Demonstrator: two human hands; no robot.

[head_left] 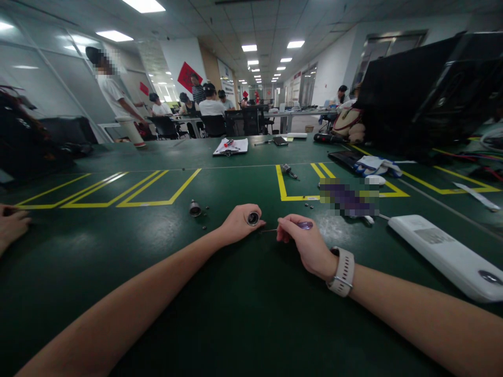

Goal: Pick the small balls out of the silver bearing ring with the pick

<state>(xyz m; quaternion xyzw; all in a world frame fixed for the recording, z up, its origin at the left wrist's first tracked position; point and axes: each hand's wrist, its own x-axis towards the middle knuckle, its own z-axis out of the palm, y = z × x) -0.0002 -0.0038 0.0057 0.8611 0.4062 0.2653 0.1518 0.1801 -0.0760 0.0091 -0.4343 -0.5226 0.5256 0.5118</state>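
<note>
Metal cylinder (252,218), frame centre, in curled fingers of left hand (236,222); right hand (304,241) pinches thin-shafted tool (305,225), fingers closed, tip near cylinder. Step in hand: seemingly tool work on cylinder; next move calls for careful tip alignment.

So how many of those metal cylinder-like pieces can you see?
3: one metal piece in the left hand, a second piece on the table to that hand's left, and a third piece farther off, within yellow tape. Others may be hidden.
</note>
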